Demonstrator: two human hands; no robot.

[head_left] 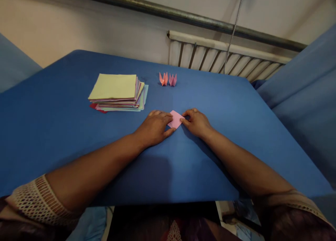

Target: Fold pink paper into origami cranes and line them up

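Note:
A small pink folded paper (pixel 176 120) lies on the blue-covered table between my hands, with a corner pointing up and another down. My left hand (pixel 156 126) rests over its left side, fingers on the paper and thumb at its lower edge. At the right corner, the thumb and forefinger of my right hand (pixel 196 122) pinch the paper. Part of its left side is hidden beneath my left fingers.
Left of my hands stands a stack of coloured paper (pixel 114 87), yellow on top. Two small origami pieces, one orange (pixel 163 79) and one pink (pixel 172 80), stand farther back. Behind the table (pixel 52 111) are a radiator (pixel 204 52), a pipe and a wall; blue curtains hang at the sides.

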